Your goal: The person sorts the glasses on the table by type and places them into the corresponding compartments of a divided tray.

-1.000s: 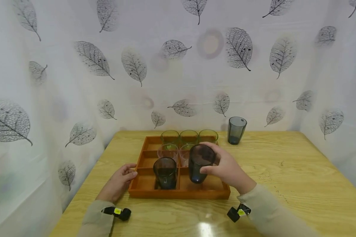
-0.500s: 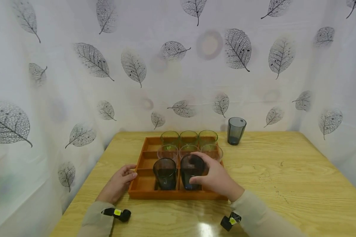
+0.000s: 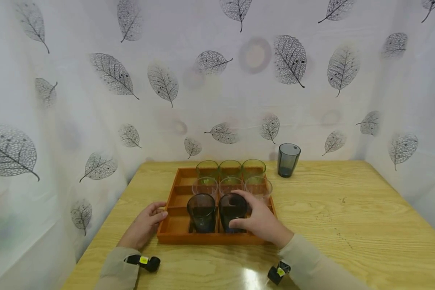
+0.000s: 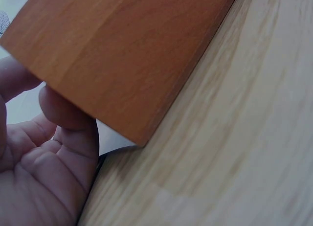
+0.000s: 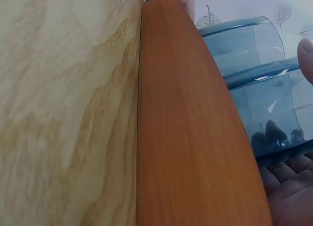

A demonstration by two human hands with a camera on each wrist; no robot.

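Note:
In the head view my right hand holds a dark smoky drinking glass upright, thumb at its near side and fingers round the far side. It stands in the front row of an orange-brown wooden tray, next to a matching dark glass across a divider. The right wrist view shows the held glass as bluish, behind the tray's front wall. My left hand rests against the tray's left side; the left wrist view shows thumb and fingers at that wall's edge.
Three green-rimmed glasses fill part of the tray's back row, and several clear ones, such as a clear glass, its middle row. A lone grey-blue glass stands on the wooden table behind right. A leaf-print curtain borders the table.
My right hand has lowered the dark glass and moved it left, into the tray's front row beside the other dark glass. The left hand has stayed at the tray's side.

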